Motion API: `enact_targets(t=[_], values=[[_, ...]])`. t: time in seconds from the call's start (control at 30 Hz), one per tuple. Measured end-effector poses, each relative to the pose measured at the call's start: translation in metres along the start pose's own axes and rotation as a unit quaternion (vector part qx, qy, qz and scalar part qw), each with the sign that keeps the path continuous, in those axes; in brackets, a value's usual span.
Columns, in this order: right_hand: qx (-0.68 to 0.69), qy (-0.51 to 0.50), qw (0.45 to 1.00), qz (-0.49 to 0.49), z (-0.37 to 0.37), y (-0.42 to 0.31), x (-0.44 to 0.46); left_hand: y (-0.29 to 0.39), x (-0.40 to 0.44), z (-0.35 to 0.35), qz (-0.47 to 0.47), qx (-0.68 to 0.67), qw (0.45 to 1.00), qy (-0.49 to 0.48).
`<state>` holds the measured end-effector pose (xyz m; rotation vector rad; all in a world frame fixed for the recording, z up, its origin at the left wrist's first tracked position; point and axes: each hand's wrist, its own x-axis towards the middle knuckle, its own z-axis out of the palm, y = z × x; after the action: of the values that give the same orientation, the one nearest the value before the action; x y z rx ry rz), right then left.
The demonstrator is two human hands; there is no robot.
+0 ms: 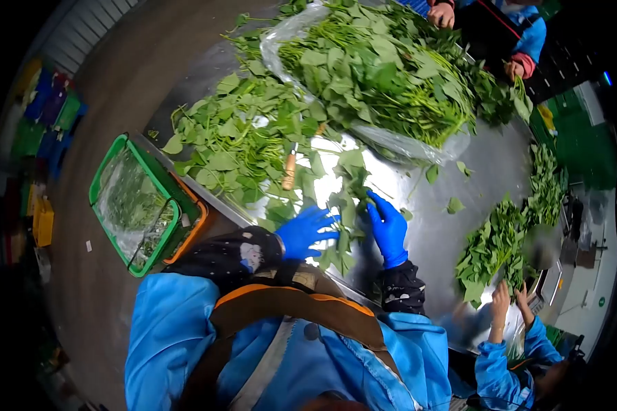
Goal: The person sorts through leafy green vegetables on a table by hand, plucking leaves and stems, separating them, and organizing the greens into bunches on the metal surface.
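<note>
My left hand [307, 233], in a blue glove, is spread with its fingers apart beside a bunch of leafy green stems [349, 198] on the metal table. On the other side of that bunch, my right hand [389, 229], also blue-gloved, has its thumb and fingers closed at the bunch's edge. The fingertips are partly hidden by leaves. Beyond my left hand lies a wooden-handled knife [290, 171], its blade partly covered by leaves. A loose pile of leafy greens [233, 137] spreads around it.
A large heap of greens [391, 75] lies on clear plastic across the metal table [435, 229]. A green basket [120, 147] with a plastic liner stands at left. Co-workers' hands [502, 308] handle greens at right, and another person's hands [442, 15] are at the far side.
</note>
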<state>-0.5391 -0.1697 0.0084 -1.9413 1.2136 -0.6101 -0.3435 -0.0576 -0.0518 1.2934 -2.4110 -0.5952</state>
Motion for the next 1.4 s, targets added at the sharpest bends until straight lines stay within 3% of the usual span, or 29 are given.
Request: enact_targets(t=[0.07,0.1,0.13,0.17,0.27,0.3,0.33,0.4,0.47,0.5,0.57,0.6,0.63,0.67,0.7,0.77,0.8,0.83,0.9,0.93,1.0,1.03,1.07,1.13,1.2,1.23,1.3,1.37,1.4], values=[[0.041,-0.006,0.999,0.033,0.022,-0.054,0.026,-0.006,0.0,0.002,0.017,0.007,1.0,-0.013],[-0.07,0.031,0.995,-0.064,0.052,-0.058,0.039,-0.011,-0.001,0.005,0.023,0.006,0.999,-0.039],[-0.185,-0.056,0.981,-0.011,0.065,-0.101,0.054,-0.013,-0.002,-0.007,0.038,0.015,0.999,-0.035],[-0.229,-0.083,0.966,-0.087,0.109,-0.072,0.071,-0.022,-0.001,-0.003,-0.002,-0.11,0.994,-0.023],[-0.26,-0.076,0.962,0.02,0.17,-0.085,0.091,-0.045,-0.009,0.002,-0.078,-0.379,0.921,-0.047],[-0.228,-0.075,0.97,0.042,0.169,-0.08,0.093,-0.059,-0.015,0.003,-0.073,-0.267,0.959,-0.06],[-0.195,-0.08,0.976,0.061,0.165,-0.084,0.092,-0.061,-0.014,-0.022,-0.092,-0.151,0.974,-0.142],[-0.15,-0.036,0.983,0.103,0.136,-0.089,0.081,-0.086,-0.02,-0.041,0.037,-0.036,0.996,-0.071],[-0.136,0.018,0.987,0.084,0.093,-0.102,0.063,-0.129,-0.035,-0.033,0.037,-0.059,0.998,-0.01],[-0.138,0.026,0.983,0.121,0.076,-0.104,0.052,-0.151,-0.044,-0.029,0.038,-0.07,0.997,0.02],[-0.062,0.081,0.988,0.12,0.059,-0.078,0.019,-0.181,-0.066,-0.059,-0.028,-0.088,0.996,0.015],[-0.007,0.076,0.985,0.153,0.054,-0.069,0.001,-0.197,-0.075,-0.073,-0.043,-0.07,0.996,0.039],[0.071,0.068,0.957,0.273,0.05,-0.078,-0.012,-0.209,-0.083,-0.097,-0.084,-0.019,0.996,0.008],[0.078,0.057,0.961,0.259,0.055,-0.06,-0.031,-0.234,-0.09,-0.102,-0.073,-0.001,0.996,0.054],[0.084,0.05,0.964,0.247,0.063,-0.043,-0.047,-0.26,-0.1,-0.106,-0.091,-0.073,0.991,0.066],[-0.002,0.008,0.965,0.262,0.072,-0.055,-0.062,-0.292,-0.111,-0.135,-0.082,0.041,0.992,0.091],[-0.015,-0.018,0.958,0.285,0.073,-0.055,-0.064,-0.29,-0.111,-0.161,-0.121,0.033,0.989,0.075],[-0.153,-0.09,0.94,0.292,0.062,-0.071,-0.057,-0.287,-0.113,-0.182,-0.123,0.055,0.988,0.073],[-0.188,-0.063,0.945,0.259,0.03,-0.074,-0.031,-0.284,-0.114,-0.196,-0.122,0.043,0.99,0.059],[-0.203,-0.021,0.942,0.267,0.008,-0.069,-0.01,-0.28,-0.115,-0.201,-0.099,0.038,0.992,0.075],[-0.171,0.152,0.955,0.186,-0.039,-0.067,0.037,-0.25,-0.113,-0.214,-0.133,0.061,0.989,0.037],[-0.14,0.209,0.956,0.153,-0.063,-0.073,0.068,-0.256,-0.122,-0.193,-0.103,0.088,0.988,0.079],[-0.062,0.247,0.951,0.177,-0.086,-0.071,0.098,-0.245,-0.125,-0.189,-0.105,0.092,0.987,0.076],[-0.065,0.312,0.903,0.288,-0.117,-0.068,0.153,-0.228,-0.13,-0.178,-0.13,0.068,0.985,0.092],[-0.101,0.306,0.874,0.364,-0.119,-0.05,0.189,-0.21,-0.137,-0.174,-0.172,0.023,0.978,0.113],[-0.026,0.3,0.907,0.294,-0.114,0.0,0.215,-0.204,-0.141,-0.169,-0.199,0.007,0.973,0.117],[-0.032,0.296,0.903,0.31,-0.09,0.008,0.243,-0.2,-0.15,-0.161,-0.218,-0.002,0.967,0.131],[-0.125,0.278,0.844,0.442,-0.073,-0.037,0.247,-0.191,-0.155,-0.155,-0.232,-0.01,0.961,0.153],[-0.095,0.285,0.846,0.44,-0.074,-0.029,0.249,-0.187,-0.157,-0.154,-0.237,-0.03,0.959,0.153]])
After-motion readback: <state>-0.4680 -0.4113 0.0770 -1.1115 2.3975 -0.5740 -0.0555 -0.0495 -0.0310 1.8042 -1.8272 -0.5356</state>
